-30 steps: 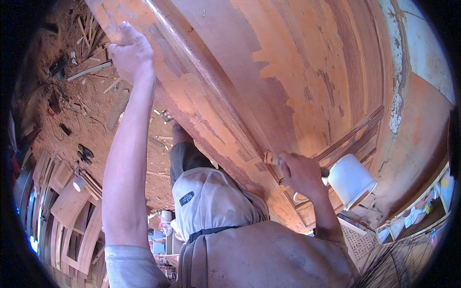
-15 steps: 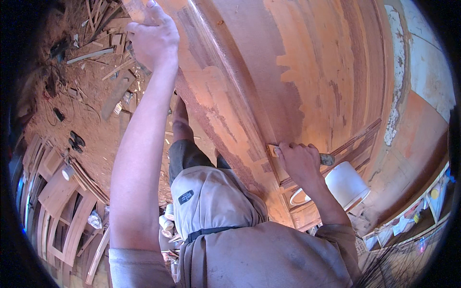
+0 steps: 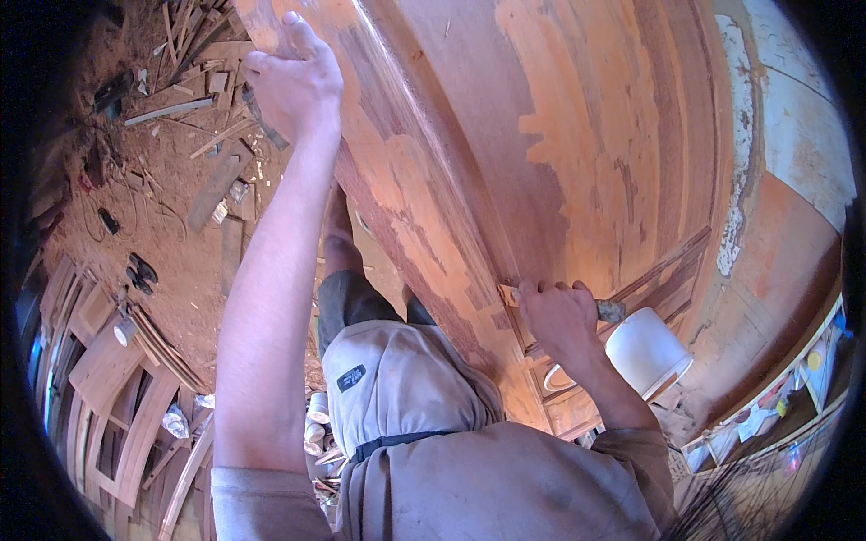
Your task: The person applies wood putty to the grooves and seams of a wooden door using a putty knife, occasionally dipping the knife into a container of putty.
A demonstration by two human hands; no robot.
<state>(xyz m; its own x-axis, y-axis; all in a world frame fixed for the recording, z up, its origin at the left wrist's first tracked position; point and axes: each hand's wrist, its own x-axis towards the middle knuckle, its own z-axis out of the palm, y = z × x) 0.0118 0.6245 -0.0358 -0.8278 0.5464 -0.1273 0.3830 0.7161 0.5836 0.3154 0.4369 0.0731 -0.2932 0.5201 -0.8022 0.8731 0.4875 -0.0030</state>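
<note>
Stretched far up and left, my left hand (image 3: 299,90) is closed over the edge of a large curved wooden panel (image 3: 595,99) with patchy orange and brown areas. Its thumb lies on the panel, while the other fingers curl partly out of sight. Lower right, my right hand (image 3: 557,317) is wrapped round a hand tool whose rounded grey handle end (image 3: 611,311) sticks out beside the little finger. Most of the tool is hidden, so its kind is unclear. That hand rests by a framed wooden ledge (image 3: 527,337) at the panel's lower end.
A white bucket (image 3: 646,350) stands right beside my right forearm. Wood scraps (image 3: 212,68) and dark sandals (image 3: 141,272) lie on the brown floor at left. Curved boards (image 3: 144,419) are stacked lower left, and white containers (image 3: 317,410) sit near my body.
The view has shifted slightly, so the panel and ledge appear a little lower. Both hands keep their holds; the right stays in about the same place by the ledge.
</note>
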